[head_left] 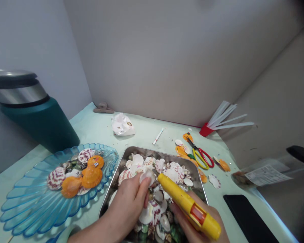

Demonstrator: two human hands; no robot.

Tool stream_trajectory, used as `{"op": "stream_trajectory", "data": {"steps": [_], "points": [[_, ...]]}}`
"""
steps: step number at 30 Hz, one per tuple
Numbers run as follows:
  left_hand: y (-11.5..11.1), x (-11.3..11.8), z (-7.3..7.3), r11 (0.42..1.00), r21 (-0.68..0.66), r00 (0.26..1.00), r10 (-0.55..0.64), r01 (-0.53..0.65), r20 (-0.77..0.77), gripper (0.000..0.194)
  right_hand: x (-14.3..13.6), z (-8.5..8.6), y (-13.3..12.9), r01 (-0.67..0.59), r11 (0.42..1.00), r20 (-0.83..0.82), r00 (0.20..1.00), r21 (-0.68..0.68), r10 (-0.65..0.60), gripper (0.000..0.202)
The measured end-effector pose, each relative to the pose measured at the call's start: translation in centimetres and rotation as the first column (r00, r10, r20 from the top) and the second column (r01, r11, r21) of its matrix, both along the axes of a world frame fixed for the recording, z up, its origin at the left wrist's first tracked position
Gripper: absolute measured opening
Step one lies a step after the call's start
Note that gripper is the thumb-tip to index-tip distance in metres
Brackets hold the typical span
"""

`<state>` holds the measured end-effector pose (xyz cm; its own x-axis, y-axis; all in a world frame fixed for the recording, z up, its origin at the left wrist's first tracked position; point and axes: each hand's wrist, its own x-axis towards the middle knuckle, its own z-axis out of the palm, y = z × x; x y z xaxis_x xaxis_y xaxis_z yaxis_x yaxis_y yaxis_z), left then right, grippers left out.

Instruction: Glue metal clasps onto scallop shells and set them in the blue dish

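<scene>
My left hand (128,199) is closed, pinching a whitish seashell (148,176) between thumb and fingers. In my right hand (202,216) is a yellow hot glue gun (182,199), its nozzle pointing at that shell; whether tip and shell touch, I cannot tell. Both hands are over a metal tray (142,149) filled with white, striped and spotted shells (164,221). On the left, a blue shell-shaped dish (35,199) carries orange scallop shells (91,176) and purple-striped ones (56,178).
A teal bottle (40,121) stands behind the dish. Crumpled white packaging (122,125) and a marker-like stick (158,136) lie behind the tray. Scissors (200,154), orange shells (224,165), a red cup (206,129) of glue sticks and a black phone-like slab (248,217) are to the right.
</scene>
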<state>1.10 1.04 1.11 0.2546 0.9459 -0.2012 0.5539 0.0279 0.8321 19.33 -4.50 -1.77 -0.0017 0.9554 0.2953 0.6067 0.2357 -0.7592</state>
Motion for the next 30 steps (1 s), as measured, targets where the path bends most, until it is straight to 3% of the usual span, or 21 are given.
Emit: {"op": "stream_trajectory", "data": {"steps": [15, 30], "points": [[-0.1, 0.0, -0.1, 0.997, -0.067, 0.998, -0.023, 0.026, 0.050, 0.055, 0.0, -0.1, 0.0, 0.010, 1.000, -0.013, 1.000, 0.008, -0.010, 0.023], [-0.4, 0.1, -0.5, 0.999, -0.032, 0.999, -0.034, 0.034, 0.025, 0.056, 0.6, 0.9, 0.1, -0.141, 0.990, 0.104, 0.985, -0.001, 0.140, 0.014]]}}
